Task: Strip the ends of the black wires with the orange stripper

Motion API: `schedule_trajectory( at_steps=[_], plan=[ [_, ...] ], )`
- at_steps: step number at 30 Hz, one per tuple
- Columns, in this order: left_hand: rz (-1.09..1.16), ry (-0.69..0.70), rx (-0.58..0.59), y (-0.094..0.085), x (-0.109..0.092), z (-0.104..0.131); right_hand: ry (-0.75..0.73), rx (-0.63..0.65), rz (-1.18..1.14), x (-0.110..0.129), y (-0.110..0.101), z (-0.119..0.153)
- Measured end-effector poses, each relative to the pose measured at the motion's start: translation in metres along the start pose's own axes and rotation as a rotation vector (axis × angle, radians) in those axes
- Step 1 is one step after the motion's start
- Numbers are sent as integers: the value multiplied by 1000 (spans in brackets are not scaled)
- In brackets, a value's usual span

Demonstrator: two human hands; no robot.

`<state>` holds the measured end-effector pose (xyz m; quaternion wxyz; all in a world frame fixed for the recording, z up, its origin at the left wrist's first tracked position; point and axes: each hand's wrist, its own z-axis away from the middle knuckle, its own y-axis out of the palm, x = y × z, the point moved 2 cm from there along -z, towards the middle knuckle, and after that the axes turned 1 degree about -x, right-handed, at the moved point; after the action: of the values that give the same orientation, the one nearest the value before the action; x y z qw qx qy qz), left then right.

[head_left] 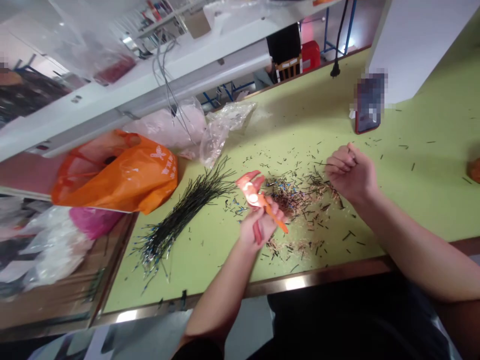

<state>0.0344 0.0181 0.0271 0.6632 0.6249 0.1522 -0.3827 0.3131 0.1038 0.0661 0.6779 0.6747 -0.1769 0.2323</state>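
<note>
My left hand (262,225) is wrapped round the handles of an orange wire stripper (253,194), whose head points up and to the left. My right hand (350,170) is closed, its thumb and fingers pinched together; a thin dark wire (319,163) sticks out from it to the left. Between and below the hands lies a heap of cut wire scraps (290,195), black, blue and copper coloured. To the left of the stripper a long bundle of black wires (187,205) lies slantwise on the green table (217,255).
An orange plastic bag (138,172) and clear plastic bags (225,125) lie at the left and back. A phone (369,107) leans by a white post (416,45) at the back right. A black plug (335,69) hangs near the far edge.
</note>
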Motion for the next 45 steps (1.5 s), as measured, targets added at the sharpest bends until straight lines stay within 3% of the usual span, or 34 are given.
schedule_trajectory(
  at_steps=[4,11,16,22,35,45],
  plan=[
    [-19,-139,88,2,29,0,85,44,19,-26,10,8],
    [-33,-170,125,-2,25,-2,201,74,0,-36,20,14],
    [-125,-277,242,-2,37,0,283,116,-15,-52,24,18],
    [-136,-306,311,5,46,3,333,119,-17,-60,28,19],
    [-160,-261,274,1,51,-2,342,146,-48,-66,29,24],
    [-211,-196,217,7,55,0,321,98,-47,-72,22,22]
  ],
)
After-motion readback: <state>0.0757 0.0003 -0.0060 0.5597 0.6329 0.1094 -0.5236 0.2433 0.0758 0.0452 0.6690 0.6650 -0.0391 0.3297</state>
